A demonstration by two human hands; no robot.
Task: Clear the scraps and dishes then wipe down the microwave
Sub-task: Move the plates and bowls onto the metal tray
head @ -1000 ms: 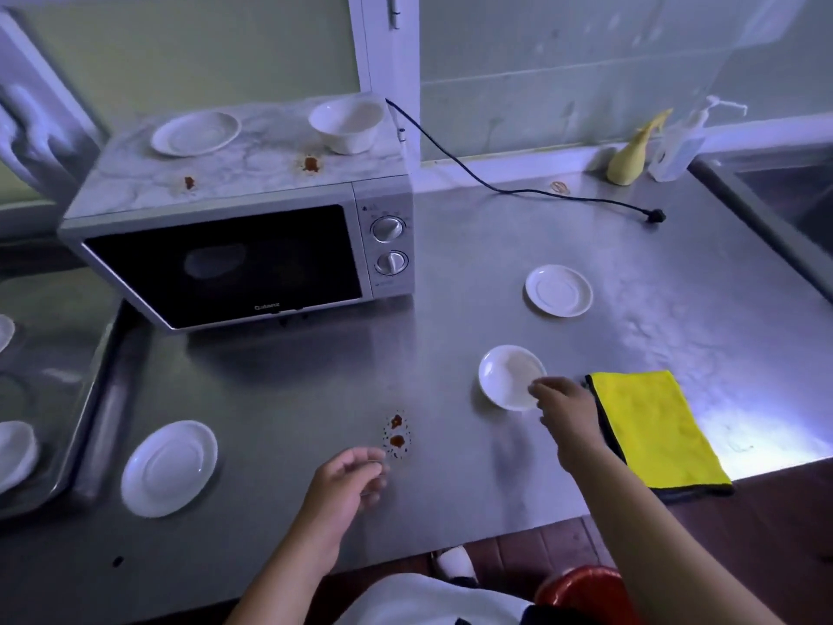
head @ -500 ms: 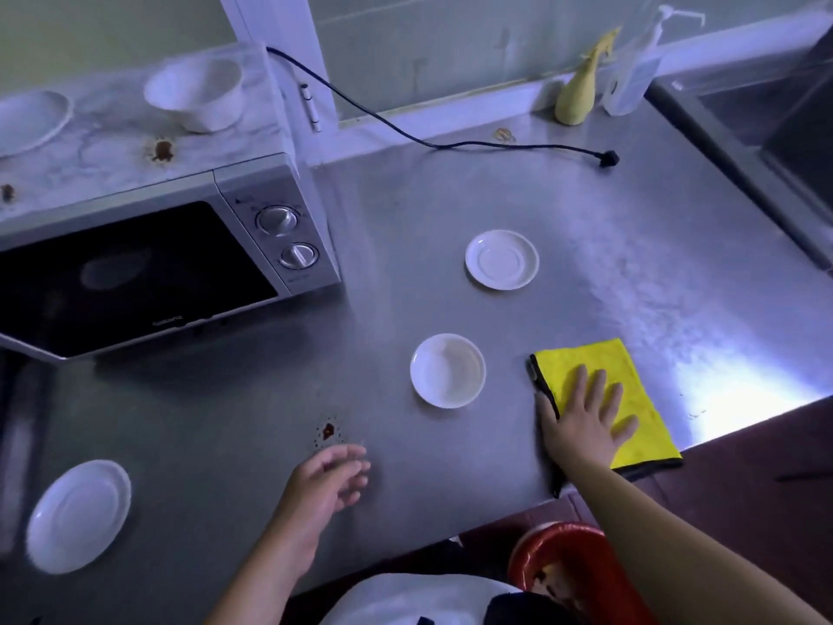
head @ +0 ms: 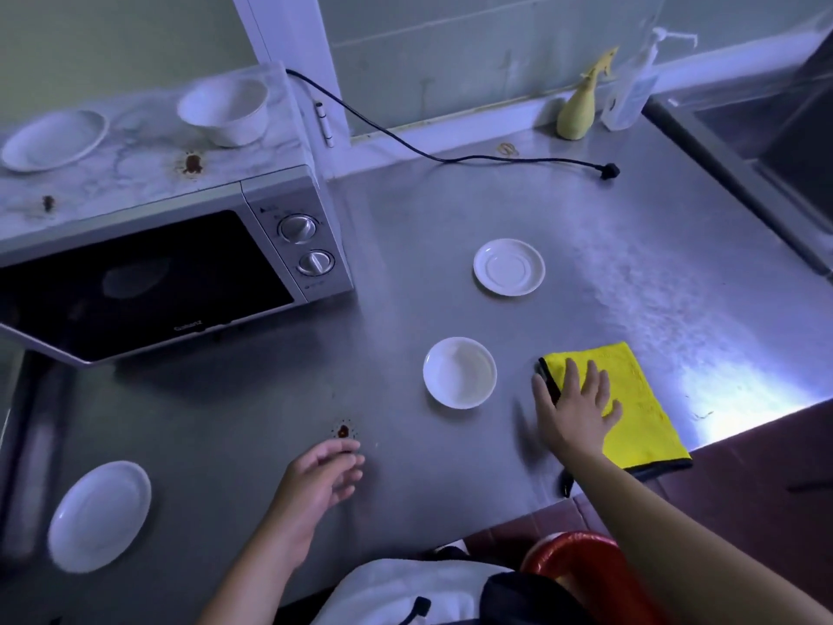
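Some yellow cloth (head: 640,399) hides under the splayed right hand (head: 574,410); left hand (head: 315,480), fingers (head: 336,462) relaxed.

the right hand (head: 574,408) lies flat over the near left part of the yellow cloth (head: 640,399), so that corner and some of its dark edge are hidden under the palm. on the left hand (head: 322,478) the fingertips are blurred, and whether they touch the reddish stain (head: 343,430) just past them cannot be told. far left of that hand, the microwave (head: 157,272) runs off the picture's edge, and the lettering on its door is too small to read. far beyond the right hand, a small ring-like thing (head: 508,149) on the worktop (head: 450,209) is too small to name, and the sink (head: 789,128) is cut off. beside the right forearm, a red round thing (head: 572,557) is partly covered and cut off at the bottom edge.
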